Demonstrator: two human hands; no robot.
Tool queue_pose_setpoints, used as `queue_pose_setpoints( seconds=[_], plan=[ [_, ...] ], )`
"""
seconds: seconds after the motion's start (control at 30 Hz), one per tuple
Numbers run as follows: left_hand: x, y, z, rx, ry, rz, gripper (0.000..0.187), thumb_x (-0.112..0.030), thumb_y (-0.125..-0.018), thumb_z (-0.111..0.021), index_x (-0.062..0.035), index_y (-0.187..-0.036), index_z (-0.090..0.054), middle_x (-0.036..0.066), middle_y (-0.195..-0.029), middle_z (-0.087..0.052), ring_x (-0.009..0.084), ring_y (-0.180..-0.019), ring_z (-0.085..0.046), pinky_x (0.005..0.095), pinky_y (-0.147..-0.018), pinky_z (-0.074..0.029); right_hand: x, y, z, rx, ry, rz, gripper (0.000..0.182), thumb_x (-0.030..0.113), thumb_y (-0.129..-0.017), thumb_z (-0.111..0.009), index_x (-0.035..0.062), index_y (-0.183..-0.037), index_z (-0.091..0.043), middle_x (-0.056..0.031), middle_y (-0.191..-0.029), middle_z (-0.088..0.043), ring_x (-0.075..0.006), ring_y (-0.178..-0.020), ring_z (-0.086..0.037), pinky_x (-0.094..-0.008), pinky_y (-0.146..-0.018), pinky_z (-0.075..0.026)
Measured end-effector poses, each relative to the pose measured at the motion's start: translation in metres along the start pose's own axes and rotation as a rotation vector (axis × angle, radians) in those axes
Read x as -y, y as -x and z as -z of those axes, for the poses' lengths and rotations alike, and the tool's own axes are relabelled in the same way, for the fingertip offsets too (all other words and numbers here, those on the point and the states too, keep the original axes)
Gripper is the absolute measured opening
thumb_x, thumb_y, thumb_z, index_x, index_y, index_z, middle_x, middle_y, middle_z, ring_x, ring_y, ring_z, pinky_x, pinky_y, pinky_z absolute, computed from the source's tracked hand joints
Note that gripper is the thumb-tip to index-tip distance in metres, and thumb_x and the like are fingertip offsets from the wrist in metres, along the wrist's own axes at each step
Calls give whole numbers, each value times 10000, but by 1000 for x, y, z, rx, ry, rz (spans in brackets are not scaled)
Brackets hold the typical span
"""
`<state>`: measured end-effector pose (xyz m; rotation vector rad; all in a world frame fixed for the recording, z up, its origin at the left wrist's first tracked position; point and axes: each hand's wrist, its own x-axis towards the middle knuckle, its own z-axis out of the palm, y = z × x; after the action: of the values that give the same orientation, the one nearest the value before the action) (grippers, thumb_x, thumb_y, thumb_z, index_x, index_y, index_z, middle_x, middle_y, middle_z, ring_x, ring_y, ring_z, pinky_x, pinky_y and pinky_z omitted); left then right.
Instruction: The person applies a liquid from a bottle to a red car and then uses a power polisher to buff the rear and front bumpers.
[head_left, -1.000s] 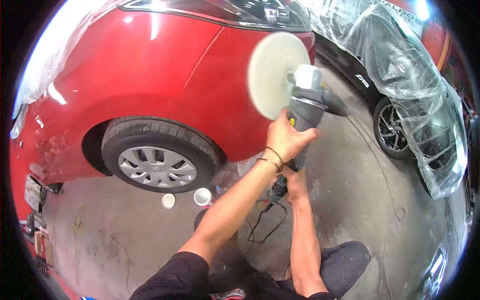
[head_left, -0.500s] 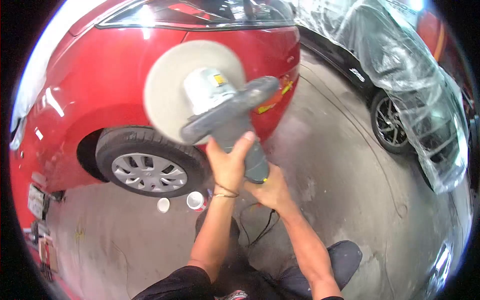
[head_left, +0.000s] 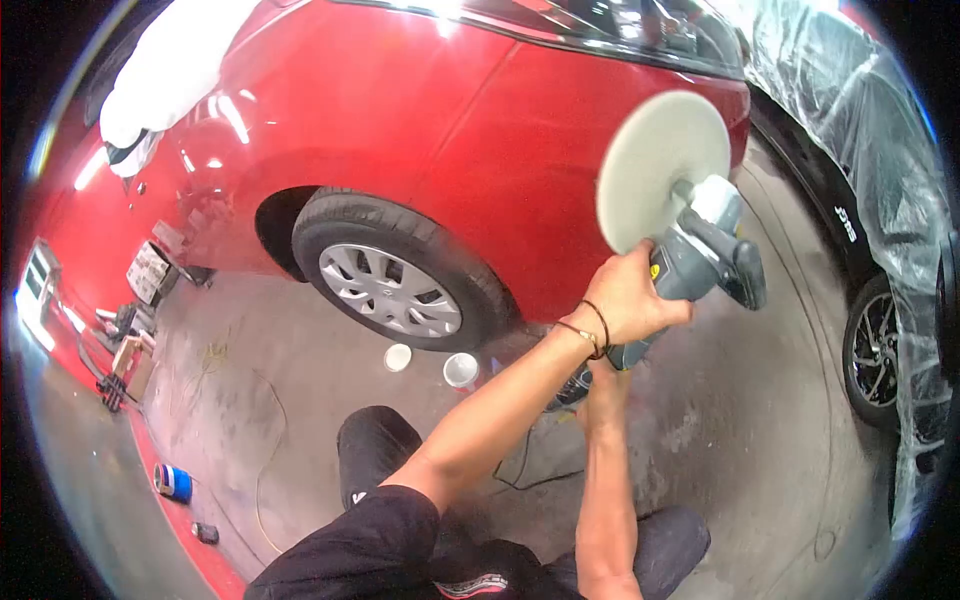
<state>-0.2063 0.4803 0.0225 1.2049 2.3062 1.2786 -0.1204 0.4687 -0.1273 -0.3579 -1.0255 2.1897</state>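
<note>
With both hands I hold a grey rotary polisher [head_left: 672,262]. My left hand [head_left: 632,298] is closed around its body just behind the head, with a dark bracelet at the wrist. Lower down, my right hand [head_left: 604,392] wraps the rear grip, its fingers partly hidden behind the tool. The round off-white polishing pad [head_left: 660,165] is tilted, its face turned to the red car's corner panel [head_left: 570,140], which it overlaps in this view. A black D-shaped handle [head_left: 738,262] sticks out to the right of the head.
Below the panel is the car's wheel [head_left: 390,290]. A white tub [head_left: 461,371] and a round lid [head_left: 397,357] lie on the floor nearby. A black cord [head_left: 545,483] trails under my arms. On the right stands a black car under plastic sheeting [head_left: 830,90].
The polisher and both hands have moved right in view, and the pad has turned more edge-on. My view has shifted so the red car's side and floor at left show more.
</note>
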Motion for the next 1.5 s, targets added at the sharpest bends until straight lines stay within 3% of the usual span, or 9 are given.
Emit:
queue_pose_setpoints(
  seconds=[0.17, 0.33, 0.53, 0.7, 0.87, 1.07, 1.17, 1.37, 1.5],
  plan=[
    [19, 35, 51, -17, 85, -110, 1031, -502, -679, -930, 120, -1425, -585, 320, -1233, -753, 372, -1191, -760, 432, -1062, -571, -57, 14, -37, -97, 123, 159, 478, 88, -930, -790, 34, -1374, -621, -28, -1308, -670, -174, -1180, -647, -360, -1032, -508],
    [49, 72, 121, -76, 324, -203, 884, -373, -748, -943, 80, -1426, -603, 189, -1228, -771, 248, -1123, -742, 409, -1054, -564, -51, 40, -107, 27, 289, 158, 51, 26, -922, -766, 32, -952, -725, -42, -807, -723, -151, -663, -681, -318, -618, -533],
    [54, 88, 212, -159, 736, -261, 627, -286, -834, -925, 30, -1305, -659, 109, -1137, -768, 192, -1033, -735, 384, -946, -600, -8, 47, -189, 102, 692, 158, 87, 70, -922, -782, 9, -958, -732, -42, -798, -727, -127, -656, -668, -314, -599, -511],
    [52, 77, 301, -226, 1011, -364, 436, -289, -921, -829, 32, -1177, -681, 146, -968, -767, 252, -779, -777, 399, -697, -650, 19, 24, -289, 184, 895, 383, 305, 169, -906, -844, -33, -1098, -721, -109, -960, -788, -189, -858, -757, -381, -757, -582],
    [76, 69, 373, -205, 1239, -393, 514, -421, -967, -737, 54, -1159, -696, 179, -976, -773, 280, -809, -794, 403, -686, -668, 42, 21, -363, 303, 1212, 370, 548, 309, -884, -834, -31, -1272, -651, -303, -1130, -769, -475, -1126, -752, -513, -976, -583],
    [109, 72, 352, -268, 1165, -420, 651, -544, -940, -698, 56, -1193, -686, 195, -1047, -770, 291, -884, -793, 412, -782, -670, 19, 16, -339, 359, 1185, 363, 548, 279, -874, -816, -12, -1288, -605, -292, -1087, -780, -501, -1094, -751, -548, -944, -587],
    [109, 74, 322, -262, 1050, -462, 698, -511, -889, -772, 59, -1267, -632, 212, -1051, -760, 328, -908, -794, 439, -783, -672, -12, 12, -304, 231, 1137, 376, 540, 250, -863, -821, 3, -1296, -615, -286, -1075, -783, -499, -1092, -751, -543, -925, -594],
    [104, 61, 239, -108, 949, -349, 730, -348, -799, -919, 61, -1326, -624, 204, -1096, -753, 319, -942, -787, 465, -796, -672, -43, 13, -219, 3, 827, 384, 333, 133, -896, -866, -26, -1165, -747, -120, -1064, -824, -213, -958, -775, -399, -885, -597],
    [81, 51, 188, 76, 498, -387, 727, -331, -849, -913, 37, -1394, -604, 169, -1261, -732, 295, -1165, -722, 445, -1043, -569, -65, 7, -144, -107, 606, 290, 202, 101, -874, -883, 8, -1001, -756, -33, -939, -772, -151, -808, -722, -331, -739, -565]
  ],
)
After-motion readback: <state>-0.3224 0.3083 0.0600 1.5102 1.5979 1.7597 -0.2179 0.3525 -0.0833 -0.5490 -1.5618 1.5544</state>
